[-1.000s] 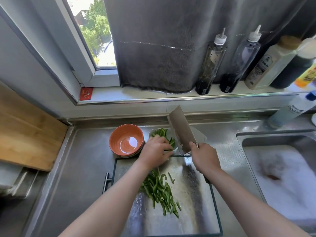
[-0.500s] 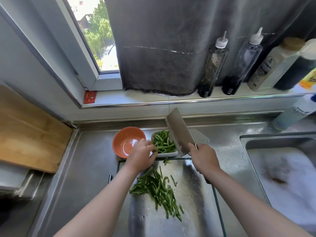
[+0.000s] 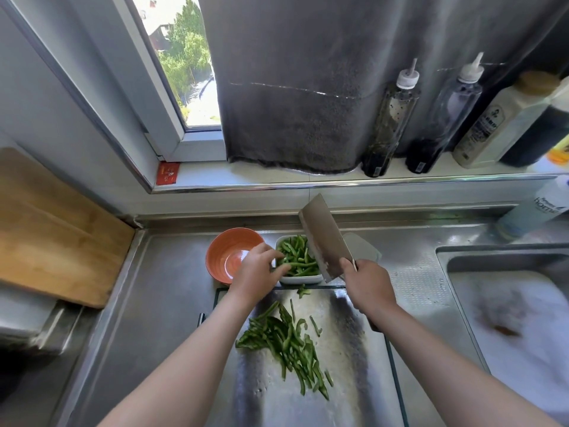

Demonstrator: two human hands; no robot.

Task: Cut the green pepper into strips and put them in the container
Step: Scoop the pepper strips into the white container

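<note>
A pile of green pepper strips [image 3: 286, 340] lies on the steel cutting board [image 3: 338, 380] in front of me. Behind the board stands a white rectangular container [image 3: 303, 278] holding more strips [image 3: 297, 257]. My left hand [image 3: 257, 272] hovers at the container's left edge, fingers loosely spread, holding nothing. My right hand [image 3: 368, 283] grips the handle of a cleaver [image 3: 324, 238], whose blade points up and away over the container. One stray strip [image 3: 303, 291] lies at the board's far edge.
An orange bowl [image 3: 229, 257] stands left of the container. A sink [image 3: 508, 303] with foamy water is at the right. Bottles [image 3: 391, 118] line the windowsill, a grey towel [image 3: 308, 87] hangs behind, and a wooden board [image 3: 52, 229] leans at the left.
My left hand has drawn back left from over the container, uncovering the strips dropped in it. The cleaver stays raised in my right hand.
</note>
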